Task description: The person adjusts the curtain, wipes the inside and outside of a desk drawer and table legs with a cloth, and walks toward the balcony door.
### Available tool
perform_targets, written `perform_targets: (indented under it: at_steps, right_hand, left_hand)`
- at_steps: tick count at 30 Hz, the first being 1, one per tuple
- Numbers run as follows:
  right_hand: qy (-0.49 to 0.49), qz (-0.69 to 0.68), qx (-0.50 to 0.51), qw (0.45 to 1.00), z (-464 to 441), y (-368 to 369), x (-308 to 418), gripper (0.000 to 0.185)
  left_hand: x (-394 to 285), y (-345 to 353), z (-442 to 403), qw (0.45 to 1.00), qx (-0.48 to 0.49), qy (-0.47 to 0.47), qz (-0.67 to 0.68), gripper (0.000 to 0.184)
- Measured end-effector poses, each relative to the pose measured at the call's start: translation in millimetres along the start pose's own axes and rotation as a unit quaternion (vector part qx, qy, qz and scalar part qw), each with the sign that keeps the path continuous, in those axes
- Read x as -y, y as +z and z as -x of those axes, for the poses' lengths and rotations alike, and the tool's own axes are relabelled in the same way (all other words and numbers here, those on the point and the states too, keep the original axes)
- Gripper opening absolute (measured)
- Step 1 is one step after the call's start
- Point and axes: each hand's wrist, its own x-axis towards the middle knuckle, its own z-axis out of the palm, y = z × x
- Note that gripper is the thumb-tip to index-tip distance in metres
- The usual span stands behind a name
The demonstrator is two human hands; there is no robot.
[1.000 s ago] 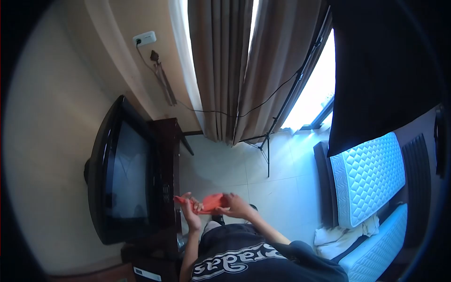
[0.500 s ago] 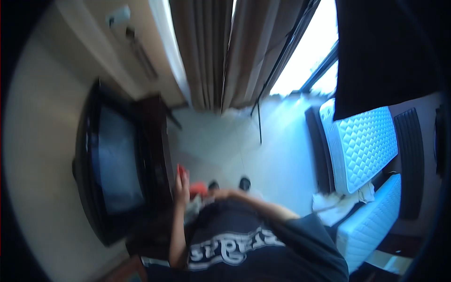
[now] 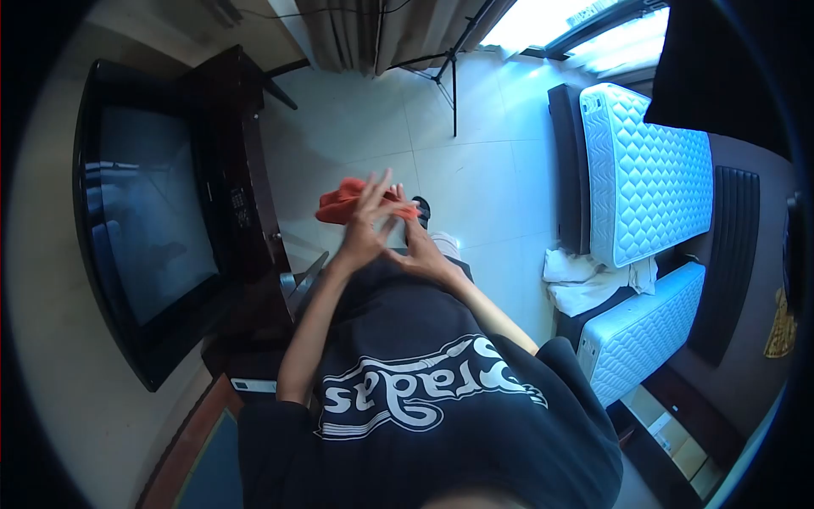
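A red cloth (image 3: pixel 337 206) hangs bunched in front of my body, over the floor. My left hand (image 3: pixel 363 237) is in front of the cloth's right part, its fingers spread apart and slightly blurred. My right hand (image 3: pixel 426 254) is close beside it, fingertips pinching the cloth's right end. The two hands nearly meet at the thumbs. Part of the cloth is hidden behind my left fingers.
On the left a television (image 3: pixel 157 212) stands on a dark cabinet (image 3: pixel 254 178). A tripod (image 3: pixel 452 76) stands ahead by the curtain (image 3: pixel 343 38). On the right are a quilted mattress (image 3: pixel 653 178), a second mattress (image 3: pixel 644 331) and crumpled white fabric (image 3: pixel 585 284).
The view has tilted down. My hands, apart before with red at my left fingers, have come together at the red cloth in front of me. My left fingers have spread.
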Motion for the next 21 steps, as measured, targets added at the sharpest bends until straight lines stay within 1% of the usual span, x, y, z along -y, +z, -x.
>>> perform_targets:
  at_steps: [1,2,3,4,5,6,7,8,9,10,11,12,13,14,15,16,17,18,19,20,21]
  right_hand:
    - [0.061,-0.042,0.014,0.997,7.4,-2.8,-26.1,0.056]
    - [0.109,-0.062,-0.009,0.992,12.2,-12.1,-40.3,0.037]
    - [0.155,-0.083,-0.034,0.984,11.0,-24.7,-38.4,0.023]
    - [0.091,-0.150,-0.120,0.977,11.8,-38.9,-34.0,0.024]
    - [0.184,-0.143,-0.164,0.958,24.9,-54.9,-58.8,0.028]
    - [0.169,-0.191,-0.231,0.939,35.8,-70.3,-92.2,0.032]
    - [0.207,-0.198,-0.275,0.918,43.8,-93.4,-97.3,0.039]
    - [0.233,-0.250,-0.318,0.884,54.3,-110.5,-120.3,0.047]
    - [0.258,-0.332,-0.334,0.844,56.5,-130.6,-104.1,0.061]
    - [0.295,-0.363,-0.364,0.806,58.2,-150.5,-102.3,0.070]
    - [0.314,-0.348,-0.352,0.810,65.9,-167.2,-95.0,0.073]
    - [0.267,-0.166,-0.343,0.885,77.7,-179.4,-113.6,0.074]
    - [0.267,0.002,-0.301,0.915,90.1,-183.5,-117.5,0.079]
    - [0.261,0.176,-0.267,0.911,103.2,-187.8,-123.7,0.088]
    - [0.405,0.115,-0.176,0.890,91.8,-196.0,-64.3,0.080]
    - [0.357,0.187,-0.199,0.893,103.7,-187.1,-82.9,0.063]
    - [0.376,0.192,-0.156,0.893,112.8,-183.3,-101.5,0.053]
    - [0.375,0.117,-0.077,0.916,120.9,-183.0,-121.1,0.048]
    - [0.326,0.161,-0.104,0.925,135.4,-165.1,-152.9,0.044]
    - [0.360,0.107,-0.082,0.923,139.6,-152.7,-163.0,0.046]
    - [0.237,0.196,-0.098,0.946,151.7,-127.9,-202.1,0.045]
  left_hand:
    - [-5.1,13.1,-7.0,0.999,0.035,0.007,0.026,0.038]
    - [-9.5,25.6,-14.0,0.999,0.030,0.020,0.035,0.045]
    - [-15.8,35.5,-22.6,0.998,0.021,0.036,0.043,0.053]
    - [-22.6,42.5,-29.9,0.987,0.032,0.008,0.159,0.066]
    - [-22.5,49.2,-37.5,0.981,0.058,-0.022,0.183,0.076]
    - [-4.7,73.3,-40.6,0.979,0.060,-0.035,0.194,0.080]
    - [34.3,113.6,-38.8,0.958,0.115,-0.108,0.241,0.081]
    - [39.5,136.6,-38.8,0.938,0.147,-0.124,0.288,0.072]
    - [55.0,147.7,-43.7,0.917,0.330,-0.195,0.112,0.062]
    - [65.0,167.7,-34.5,0.929,0.359,-0.072,0.049,0.057]
    - [49.9,166.2,-37.1,0.887,0.459,-0.053,-0.016,0.053]
    - [34.9,165.5,-39.6,0.830,0.550,-0.038,-0.082,0.050]
    - [40.2,180.9,-34.9,0.797,0.577,-0.052,-0.169,0.047]
    - [37.7,185.4,-41.3,0.790,0.588,-0.019,-0.170,0.047]
    - [37.2,187.6,-48.4,0.780,0.601,0.014,-0.173,0.046]
    - [46.0,195.7,-48.1,0.810,0.565,0.024,-0.154,0.042]
    - [47.3,195.4,-52.2,0.836,0.531,0.036,-0.133,0.039]
    - [49.0,196.6,-58.0,0.859,0.504,0.055,-0.064,0.038]
    - [36.9,187.6,-65.5,0.876,0.477,0.075,0.006,0.039]
    - [13.8,169.5,-75.0,0.859,0.503,0.007,0.100,0.041]
    - [-10.3,151.4,-83.0,0.829,0.522,-0.062,0.192,0.044]
